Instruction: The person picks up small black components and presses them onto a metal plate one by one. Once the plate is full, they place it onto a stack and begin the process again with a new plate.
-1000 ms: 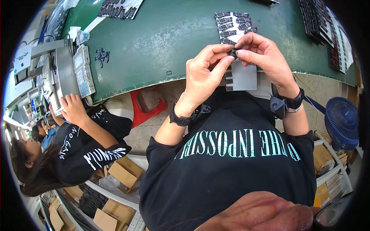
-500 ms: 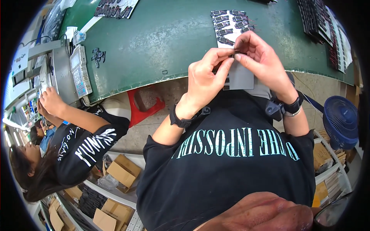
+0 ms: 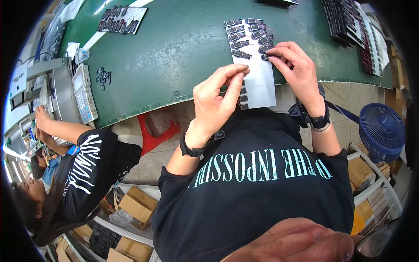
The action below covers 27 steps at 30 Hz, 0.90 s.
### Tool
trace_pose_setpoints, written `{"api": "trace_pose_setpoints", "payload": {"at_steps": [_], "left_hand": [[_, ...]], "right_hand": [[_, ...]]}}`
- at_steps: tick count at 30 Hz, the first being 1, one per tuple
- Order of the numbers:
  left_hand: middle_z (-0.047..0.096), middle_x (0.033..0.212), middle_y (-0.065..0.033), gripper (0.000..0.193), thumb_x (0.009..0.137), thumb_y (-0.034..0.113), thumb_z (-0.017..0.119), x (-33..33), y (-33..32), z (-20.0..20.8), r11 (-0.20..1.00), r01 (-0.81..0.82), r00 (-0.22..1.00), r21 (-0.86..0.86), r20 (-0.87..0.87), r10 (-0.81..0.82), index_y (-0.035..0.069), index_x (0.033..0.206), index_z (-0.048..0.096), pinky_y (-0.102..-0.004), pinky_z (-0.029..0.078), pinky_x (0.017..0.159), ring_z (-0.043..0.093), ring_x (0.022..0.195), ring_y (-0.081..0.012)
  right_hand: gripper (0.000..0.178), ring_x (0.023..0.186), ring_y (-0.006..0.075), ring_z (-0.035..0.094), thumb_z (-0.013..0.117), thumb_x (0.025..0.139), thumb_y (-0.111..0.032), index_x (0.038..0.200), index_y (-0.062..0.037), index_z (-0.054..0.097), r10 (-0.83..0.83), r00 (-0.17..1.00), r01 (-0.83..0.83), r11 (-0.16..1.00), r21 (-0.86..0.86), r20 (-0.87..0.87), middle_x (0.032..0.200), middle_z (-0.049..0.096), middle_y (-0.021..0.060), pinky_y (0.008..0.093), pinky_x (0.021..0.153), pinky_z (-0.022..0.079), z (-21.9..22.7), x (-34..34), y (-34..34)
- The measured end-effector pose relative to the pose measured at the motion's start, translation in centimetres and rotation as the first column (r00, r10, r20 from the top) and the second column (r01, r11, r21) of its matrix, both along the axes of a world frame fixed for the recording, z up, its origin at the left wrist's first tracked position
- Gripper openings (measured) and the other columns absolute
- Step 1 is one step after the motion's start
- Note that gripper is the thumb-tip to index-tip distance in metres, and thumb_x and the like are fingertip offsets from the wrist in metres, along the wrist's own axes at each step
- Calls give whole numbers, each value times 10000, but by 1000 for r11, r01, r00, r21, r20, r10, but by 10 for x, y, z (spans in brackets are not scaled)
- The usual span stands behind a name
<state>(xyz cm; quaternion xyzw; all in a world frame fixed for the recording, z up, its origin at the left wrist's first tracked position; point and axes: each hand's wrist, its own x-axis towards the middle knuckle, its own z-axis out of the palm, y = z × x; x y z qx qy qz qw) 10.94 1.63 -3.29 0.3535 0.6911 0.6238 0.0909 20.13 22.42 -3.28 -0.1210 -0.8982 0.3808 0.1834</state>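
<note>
My right hand (image 3: 297, 70) pinches a small black wired part (image 3: 264, 57) at the right edge of a pale flat board (image 3: 262, 89). The part is low, at the end of the right row; I cannot tell whether it rests on the board. My left hand (image 3: 218, 96) is held over the board's left side, thumb and fingertips pressed together; anything between them is too small to make out. Two rows of similar black parts (image 3: 239, 44) with silvery rectangular faces and thin wires lie on the board's far half. More dark rectangular pieces (image 3: 243, 97) line its near left edge.
The board juts over the near edge of the green table (image 3: 166, 56). Far left are another loaded board (image 3: 122, 19) and a loose cluster of black parts (image 3: 103, 77). Stacked loaded boards (image 3: 342, 24) stand far right. A co-worker (image 3: 83, 161) sits left; a blue fan (image 3: 382, 131) stands right.
My hands, together over the board half a second ago, are now apart. The right has carried a part to the right row's end. The whole view has shifted slightly.
</note>
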Motion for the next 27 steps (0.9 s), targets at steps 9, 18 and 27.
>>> {"api": "trace_pose_setpoints", "payload": {"at_steps": [9,18,27], "left_hand": [[730,1102,-90,275,852,77,749,-6,10,-5,989,-53,842,-136,-538,-29,26,1118,702,-402,555,943,703,1029,-262],[545,1430,-102,594,876,411,704,-38,20,-10,853,-34,693,-520,-628,-355,58,1342,597,-579,185,1220,444,1389,-270],[540,1443,-109,603,896,415,687,-72,3,-11,837,-23,644,-547,-648,-406,38,1356,585,-549,195,1228,457,1386,-262]], "right_hand": [[211,959,184,649,609,954,-25,1137,-21,713,-109,980,123,990,76,-164,1124,672,76,290,840,514,-5,-7,1],[295,1179,315,600,556,935,6,1185,-44,703,-9,988,36,985,167,-156,1232,669,130,395,1005,470,-20,-50,-6],[308,1199,316,589,546,937,14,1204,-38,692,12,993,11,981,194,-115,1271,650,135,393,1014,466,-19,-63,-22]]}}
